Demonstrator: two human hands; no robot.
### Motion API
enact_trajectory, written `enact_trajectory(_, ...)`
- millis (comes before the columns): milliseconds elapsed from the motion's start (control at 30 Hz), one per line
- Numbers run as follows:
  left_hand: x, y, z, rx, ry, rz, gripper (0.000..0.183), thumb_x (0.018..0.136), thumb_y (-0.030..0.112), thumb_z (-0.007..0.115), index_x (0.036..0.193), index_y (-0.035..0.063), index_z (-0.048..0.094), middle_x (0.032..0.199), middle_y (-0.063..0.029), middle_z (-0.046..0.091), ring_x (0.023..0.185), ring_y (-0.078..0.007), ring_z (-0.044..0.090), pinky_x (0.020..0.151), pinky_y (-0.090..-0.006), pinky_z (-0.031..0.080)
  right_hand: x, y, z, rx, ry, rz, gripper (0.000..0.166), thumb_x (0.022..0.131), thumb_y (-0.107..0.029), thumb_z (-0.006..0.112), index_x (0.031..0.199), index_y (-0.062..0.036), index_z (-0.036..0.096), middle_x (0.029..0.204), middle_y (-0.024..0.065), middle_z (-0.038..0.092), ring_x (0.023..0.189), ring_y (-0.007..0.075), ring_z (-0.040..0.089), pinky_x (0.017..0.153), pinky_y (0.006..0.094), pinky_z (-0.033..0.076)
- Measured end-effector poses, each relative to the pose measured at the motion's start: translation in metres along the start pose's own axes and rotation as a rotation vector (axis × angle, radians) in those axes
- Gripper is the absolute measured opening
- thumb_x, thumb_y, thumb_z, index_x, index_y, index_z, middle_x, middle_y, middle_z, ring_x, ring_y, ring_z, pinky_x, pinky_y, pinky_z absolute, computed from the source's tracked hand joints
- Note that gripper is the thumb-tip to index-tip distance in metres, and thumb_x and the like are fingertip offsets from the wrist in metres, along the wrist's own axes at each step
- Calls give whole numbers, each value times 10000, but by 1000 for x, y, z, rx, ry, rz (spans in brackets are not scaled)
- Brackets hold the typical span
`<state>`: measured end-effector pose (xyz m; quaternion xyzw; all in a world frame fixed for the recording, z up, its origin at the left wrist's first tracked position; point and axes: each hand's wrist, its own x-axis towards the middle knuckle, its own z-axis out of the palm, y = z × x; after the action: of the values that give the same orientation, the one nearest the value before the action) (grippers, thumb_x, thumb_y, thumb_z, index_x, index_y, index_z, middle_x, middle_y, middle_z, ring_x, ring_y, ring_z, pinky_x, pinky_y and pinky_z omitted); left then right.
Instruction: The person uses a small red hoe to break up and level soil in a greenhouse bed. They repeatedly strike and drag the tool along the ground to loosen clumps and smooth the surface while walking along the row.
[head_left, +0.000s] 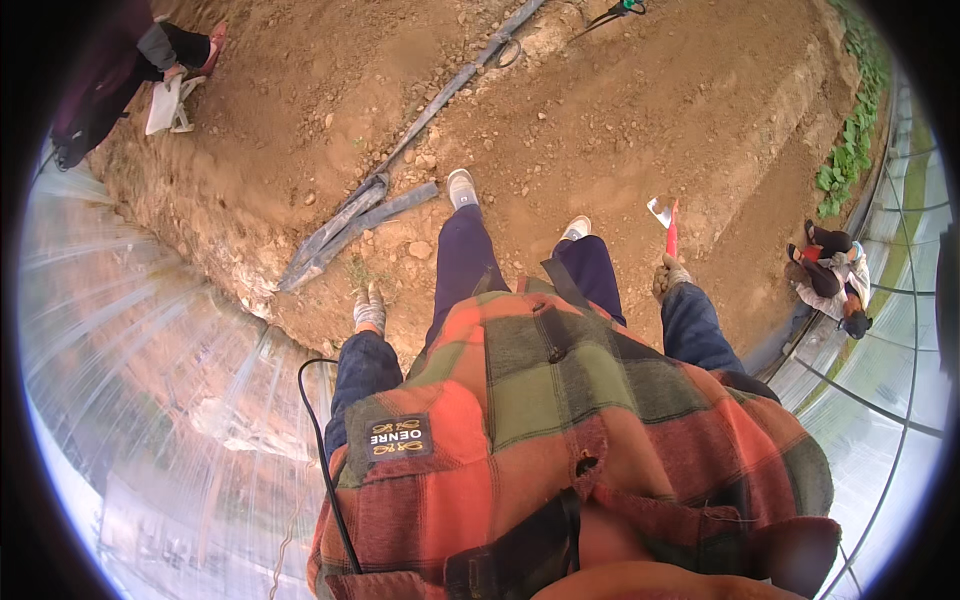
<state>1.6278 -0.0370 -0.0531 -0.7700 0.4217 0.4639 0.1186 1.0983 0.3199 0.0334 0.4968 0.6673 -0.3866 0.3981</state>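
My right hand (670, 277), in a soiled work glove, is closed around the red handle of a small hand hoe (672, 234). The hoe's metal blade points away from me, over bare brown soil (585, 165). On the other side, my left hand (370, 309) wears a pale glove and hangs low with its fingers stretched forward. Nothing shows in it. Just beyond its fingertips is a thin tuft of grass (366, 274). The near end of a flattened dark plastic hose (330, 247) lies folded on the ground, ahead of that hand.
The hose runs away up the slope towards a green-handled tool (621, 9). At far left a person (112, 75) holds a small folding stool (166, 105). Another person (836, 274) sits at right near leafy plants (855, 150). Clear plastic sheeting (172, 360) borders the left.
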Motion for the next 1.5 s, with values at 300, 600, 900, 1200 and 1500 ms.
enact_trajectory(300,4,170,-24,-323,-167,75,546,903,447,414,1297,70,393,1205,-138,520,1072,-253,516,866,-358,398,-75,-29,75,-151,-195,47,261,839,-334,565,684,-186,416,470,-60,391,325,74,318,303,242,232)
enact_trajectory(600,-2,289,-16,-714,-49,134,502,881,449,465,1198,61,471,1118,-92,559,935,-233,575,760,-339,450,-81,-128,137,-279,-228,107,329,845,-351,549,615,-172,398,447,-60,374,324,77,312,310,238,231)
enact_trajectory(900,37,253,-2,-349,-177,-75,582,868,523,419,1264,98,398,1146,-97,533,912,-238,573,654,-368,447,-112,-167,164,-183,-213,-3,318,833,-328,566,617,-159,403,437,-37,372,310,85,322,296,253,209)
enact_trajectory(1200,42,315,-8,-584,-29,-100,520,880,516,405,1211,116,445,1105,-82,564,878,-230,587,695,-371,458,-90,-218,185,-250,-194,106,339,831,-324,571,596,-156,394,439,-30,380,306,95,298,298,265,201)
enact_trajectory(1500,33,453,43,-363,-346,43,579,900,501,353,1287,72,396,1260,-145,464,1064,-287,517,846,-425,451,-118,-227,172,47,-223,33,285,850,-292,551,649,-150,408,441,-41,353,302,88,281,292,245,191)
